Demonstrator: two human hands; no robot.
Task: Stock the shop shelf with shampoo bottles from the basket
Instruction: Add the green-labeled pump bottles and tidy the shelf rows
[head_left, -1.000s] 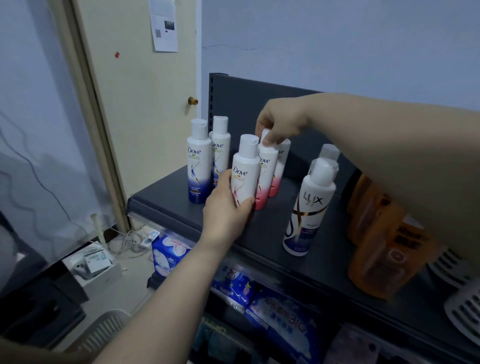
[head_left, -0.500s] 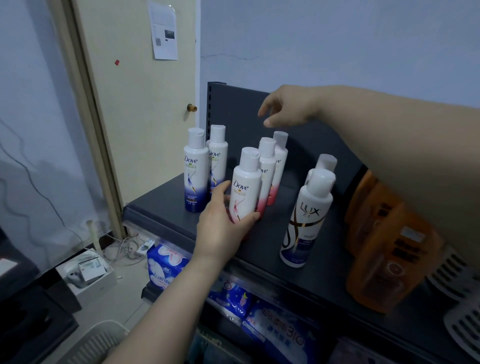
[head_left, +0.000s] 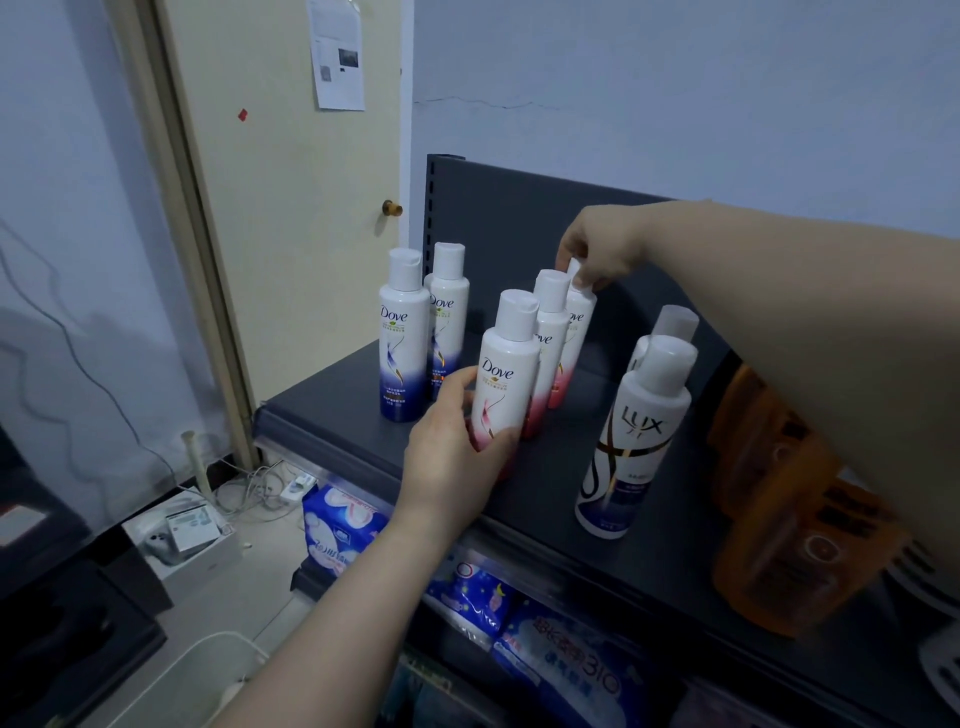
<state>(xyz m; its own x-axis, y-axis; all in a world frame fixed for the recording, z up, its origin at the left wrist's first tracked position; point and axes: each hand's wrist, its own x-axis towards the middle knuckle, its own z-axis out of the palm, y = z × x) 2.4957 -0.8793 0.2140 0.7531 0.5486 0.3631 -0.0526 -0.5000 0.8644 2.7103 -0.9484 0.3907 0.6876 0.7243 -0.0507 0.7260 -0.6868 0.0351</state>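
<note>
Pale wall (head_left: 675, 78) — cream door (head_left: 291, 208)

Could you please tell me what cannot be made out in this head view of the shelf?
- Rear pink Dove bottle: cap hidden by the right hand.
- Rear Lux bottle: body hidden behind the front Lux bottle.
- Orange bottles: labels blurred.

Two bare forearms in view, with no sleeve, no watch, no bracelet and no glove anywhere on them. Left hand (head_left: 457, 447) uncovered, without rings on the visible fingers, nails short and plain, forearm slim and smooth up to the lower edge of the picture. Right hand (head_left: 605, 254) also uncovered and without jewellery, its forearm looking very broad near the camera, with no marks or tattoos to see.
</note>
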